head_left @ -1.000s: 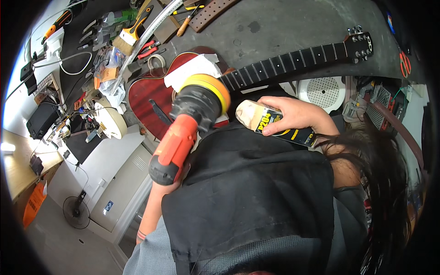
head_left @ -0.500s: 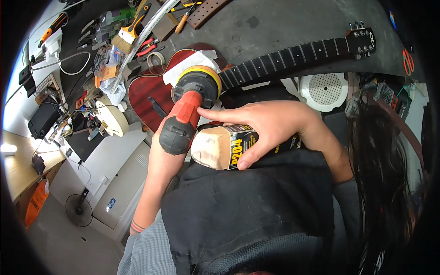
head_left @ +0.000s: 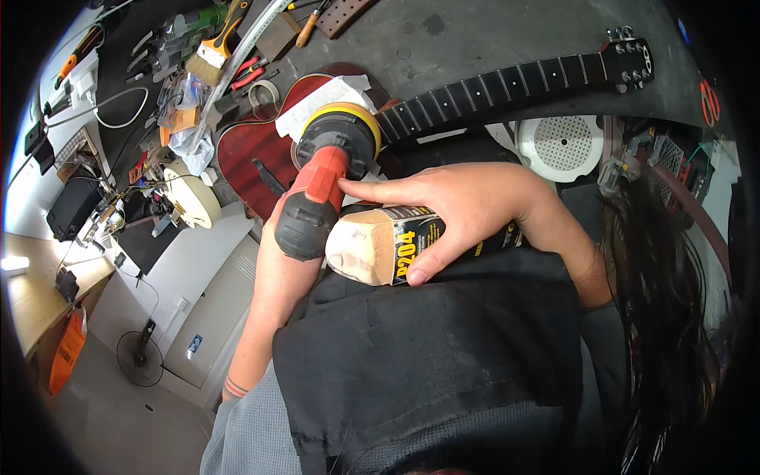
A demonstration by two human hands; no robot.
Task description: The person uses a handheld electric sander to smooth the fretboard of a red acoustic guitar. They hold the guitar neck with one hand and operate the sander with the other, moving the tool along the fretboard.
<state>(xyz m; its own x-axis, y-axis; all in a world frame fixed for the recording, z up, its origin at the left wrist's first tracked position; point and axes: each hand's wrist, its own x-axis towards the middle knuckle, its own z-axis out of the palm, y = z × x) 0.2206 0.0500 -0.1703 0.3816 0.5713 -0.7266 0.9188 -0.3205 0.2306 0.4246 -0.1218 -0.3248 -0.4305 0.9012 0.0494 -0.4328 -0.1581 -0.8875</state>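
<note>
My left hand point(head_left: 277, 249) is wrapped around a red and black polisher point(head_left: 323, 180), its fingers mostly hidden behind the tool. The yellow-edged round pad point(head_left: 352, 113) tilts over white paper on the dark red guitar body point(head_left: 252, 165). With thumb and fingers, my right hand point(head_left: 475, 202) grips a container point(head_left: 360, 245) lying sideways against my apron. It has a tan, white-smeared end and a black label with yellow print. My right index fingertip reaches the polisher's red housing; whether it presses there I cannot tell. The guitar neck point(head_left: 495, 89) extends to the right.
A paintbrush point(head_left: 218, 55), red-handled pliers point(head_left: 249, 75) and a tape roll point(head_left: 264, 95) lie beyond the guitar. At right are a white perforated disc point(head_left: 562, 146) and red scissors point(head_left: 709, 103). A round cream-coloured object point(head_left: 190, 198) stands at left.
The whole view has shifted slightly, with the benchtop things a little higher in the picture. Both hands keep their grips, and the polisher stays over the same part of the guitar.
</note>
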